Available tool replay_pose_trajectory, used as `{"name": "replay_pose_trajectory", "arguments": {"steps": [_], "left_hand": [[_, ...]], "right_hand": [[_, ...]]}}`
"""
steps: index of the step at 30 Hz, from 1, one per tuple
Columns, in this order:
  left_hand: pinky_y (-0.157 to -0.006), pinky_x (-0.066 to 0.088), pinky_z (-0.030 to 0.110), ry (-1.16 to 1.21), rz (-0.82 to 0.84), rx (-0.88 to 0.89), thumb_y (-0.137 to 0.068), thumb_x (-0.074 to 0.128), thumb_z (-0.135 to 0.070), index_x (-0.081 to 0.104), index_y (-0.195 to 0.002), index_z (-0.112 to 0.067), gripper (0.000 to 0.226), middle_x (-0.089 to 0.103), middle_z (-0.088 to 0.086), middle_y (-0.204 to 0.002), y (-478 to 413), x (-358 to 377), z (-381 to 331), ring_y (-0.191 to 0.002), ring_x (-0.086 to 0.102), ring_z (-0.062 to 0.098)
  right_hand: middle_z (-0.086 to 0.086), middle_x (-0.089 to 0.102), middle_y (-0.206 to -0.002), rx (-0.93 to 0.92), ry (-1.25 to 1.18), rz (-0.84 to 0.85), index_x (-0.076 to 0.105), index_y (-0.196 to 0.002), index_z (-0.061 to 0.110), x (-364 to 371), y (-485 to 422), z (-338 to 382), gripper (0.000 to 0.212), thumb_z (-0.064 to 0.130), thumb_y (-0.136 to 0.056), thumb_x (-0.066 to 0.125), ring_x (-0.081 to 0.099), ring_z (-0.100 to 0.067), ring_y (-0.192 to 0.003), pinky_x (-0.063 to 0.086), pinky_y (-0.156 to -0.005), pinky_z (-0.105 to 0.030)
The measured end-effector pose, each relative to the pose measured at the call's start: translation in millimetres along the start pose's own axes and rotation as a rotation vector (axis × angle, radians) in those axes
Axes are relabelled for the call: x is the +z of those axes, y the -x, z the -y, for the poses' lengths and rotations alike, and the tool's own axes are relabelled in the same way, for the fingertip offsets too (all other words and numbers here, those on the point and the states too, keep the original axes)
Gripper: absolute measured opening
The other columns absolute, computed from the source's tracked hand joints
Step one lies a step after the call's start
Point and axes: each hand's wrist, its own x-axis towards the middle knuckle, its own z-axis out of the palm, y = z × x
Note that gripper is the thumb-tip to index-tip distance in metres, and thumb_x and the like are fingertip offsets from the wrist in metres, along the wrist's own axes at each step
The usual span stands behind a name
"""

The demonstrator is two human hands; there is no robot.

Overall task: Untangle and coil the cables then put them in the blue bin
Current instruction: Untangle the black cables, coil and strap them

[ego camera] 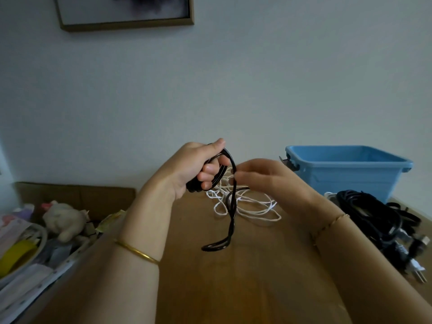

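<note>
Black cable (231, 216), wound in several turns, sits in the grip of the left hand (201, 169): fingers curled round the coil, thumb on top, held above the wooden surface (245, 288). From the coil a doubled length hangs down, its 2 strands twisted together. The right hand (264, 178) meets that length just beside the coil, but it is blurred, so we cannot tell whether its grip has closed on the cable. Behind both hands a loose white cable (252, 209) sprawls mid-surface. The blue bin (346, 176) stands far right by the wall, top open. In front of it a heap of black cables (369, 213) with plugs reaches the right edge. We see bare wood between the forearms. Past the left edge sits a cluttered cardboard box (74, 197).
</note>
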Motion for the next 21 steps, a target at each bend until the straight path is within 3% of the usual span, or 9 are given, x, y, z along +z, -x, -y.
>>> {"name": "replay_pose_trajectory", "arguments": {"steps": [3,7,9,13,17,21], "left_hand": [[-0.037,0.029,0.018,0.049,0.042,-0.035,-0.1,0.044,-0.035,0.059,-0.085,0.0,0.041,0.031,-0.006,-0.044,0.1,-1.2,1.9,-0.034,0.026,0.005],[-0.032,0.025,0.016,0.187,0.185,-0.137,-0.093,0.046,-0.039,0.062,-0.077,-0.002,0.044,0.029,-0.008,-0.039,0.3,-2.4,0.7,-0.03,0.025,0.003],[-0.03,0.024,0.014,0.3,0.256,-0.16,-0.086,0.049,-0.04,0.063,-0.07,-0.004,0.041,0.028,-0.009,-0.037,0.8,-3.4,-1.6,-0.028,0.025,0.001],[-0.029,0.023,0.012,0.518,0.334,-0.136,-0.085,0.047,-0.042,0.065,-0.068,-0.005,0.044,0.029,-0.011,-0.037,0.2,-7.5,-4.3,-0.027,0.027,0.001],[-0.032,0.023,0.011,0.764,0.325,-0.107,-0.088,0.043,-0.042,0.065,-0.071,-0.003,0.048,0.032,-0.01,-0.038,-2.0,-9.6,-3.9,-0.028,0.03,0.004],[-0.034,0.029,0.013,1.085,0.289,-0.07,-0.094,0.041,-0.037,0.064,-0.083,0.003,0.047,0.034,-0.008,-0.042,-5.6,-8.9,1.0,-0.033,0.032,0.005]], "right_hand": [[-0.014,0.072,-0.088,-0.055,0.036,-0.099,0.062,-0.096,0.002,5.7,-1.6,0.5,0.009,0.005,-0.088,0.062,0.07,-0.024,-0.085,0.053,-0.09,-0.043],[-0.011,0.064,-0.086,-0.146,0.01,-0.311,0.057,-0.097,0.003,0.5,-2.7,3.3,0.009,0.009,-0.095,0.05,0.069,-0.015,-0.065,0.054,-0.078,-0.039],[-0.004,0.058,-0.073,-0.157,0.117,-0.354,0.056,-0.093,0.007,-1.4,-3.1,1.2,0.009,0.013,-0.095,0.049,0.061,-0.009,-0.051,0.054,-0.069,-0.039],[-0.002,0.044,-0.052,-0.097,0.115,-0.169,0.059,-0.082,0.004,-1.6,-1.8,-4.4,0.022,0.015,-0.097,0.049,0.044,-0.013,-0.043,0.058,-0.062,-0.033],[-0.007,0.047,-0.061,-0.027,-0.123,0.008,0.06,-0.079,0.003,-5.7,1.2,-6.7,0.024,0.013,-0.098,0.049,0.045,-0.018,-0.046,0.056,-0.077,-0.049],[-0.014,0.053,-0.067,-0.006,-0.274,-0.002,0.063,-0.092,-0.004,-8.7,3.7,-6.2,0.025,0.01,-0.099,0.042,0.052,-0.02,-0.054,0.051,-0.061,-0.035]]}}
